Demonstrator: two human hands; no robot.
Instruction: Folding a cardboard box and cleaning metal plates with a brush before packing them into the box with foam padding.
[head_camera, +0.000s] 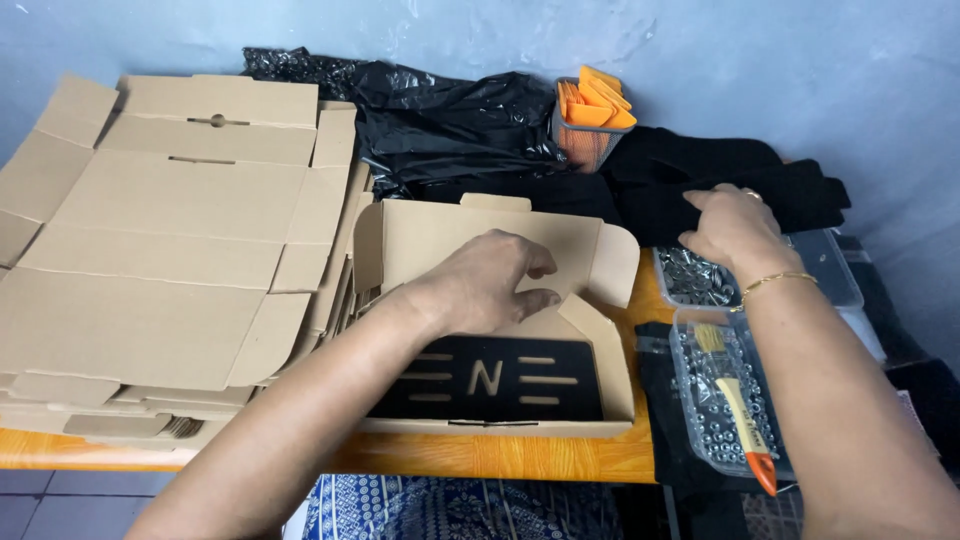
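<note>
An open brown cardboard box (420, 240) stands on the orange wooden table (520, 455). Inside it lies a flat black plate (560, 385) with cut-out slots. My left hand (490, 280) is inside the box, fingers curled around its right inner flap (590, 320). My right hand (735, 230), with a gold bracelet at the wrist, rests on a pile of black fabric pieces (690, 175) behind the box and grips one of them.
A stack of flat unfolded cardboard boxes (170, 250) lies at left. Black plastic bags (450, 120) and a mesh cup of orange pieces (592, 120) sit at the back. Two clear trays of small metal parts (700, 275), the nearer holding a brush (740, 410), stand at right.
</note>
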